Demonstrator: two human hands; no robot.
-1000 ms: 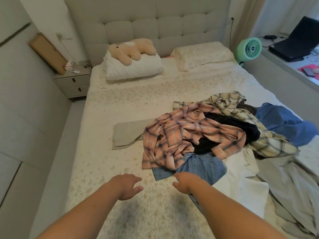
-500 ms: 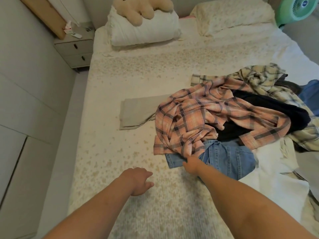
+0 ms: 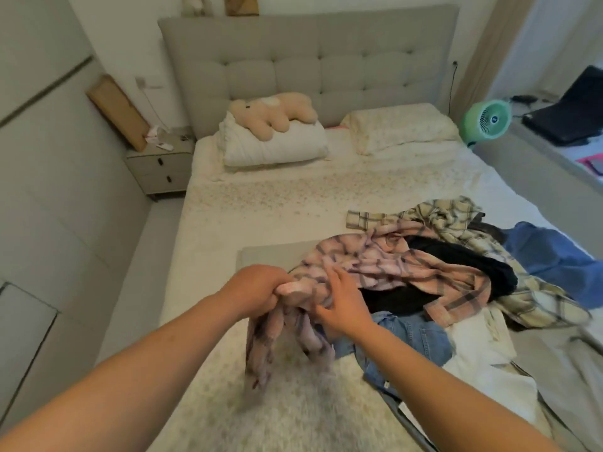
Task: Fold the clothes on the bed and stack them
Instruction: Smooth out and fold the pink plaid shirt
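A heap of clothes lies on the right half of the bed (image 3: pixel 248 216). The pink plaid shirt (image 3: pixel 408 269) is on top, and my left hand (image 3: pixel 257 291) grips a bunched end of it, lifted off the sheet, with cloth hanging below. My right hand (image 3: pixel 342 305) touches the same shirt with spread fingers. Under it lie a black garment (image 3: pixel 463 265), blue jeans (image 3: pixel 411 340), a yellow plaid shirt (image 3: pixel 447 216), a blue garment (image 3: pixel 554 256) and white cloth (image 3: pixel 483 353). A flat beige folded piece (image 3: pixel 270 252) lies left of the heap.
Two pillows (image 3: pixel 401 128) and a plush toy (image 3: pixel 274 112) sit by the headboard. A nightstand (image 3: pixel 160 168) stands left of the bed, a green fan (image 3: pixel 486 119) and a laptop (image 3: pixel 567 115) on the right. The bed's left half shows bare sheet.
Both hands went from the near sheet up to the pink plaid shirt. My left hand took hold of its edge and raised it; my right hand came onto the shirt.
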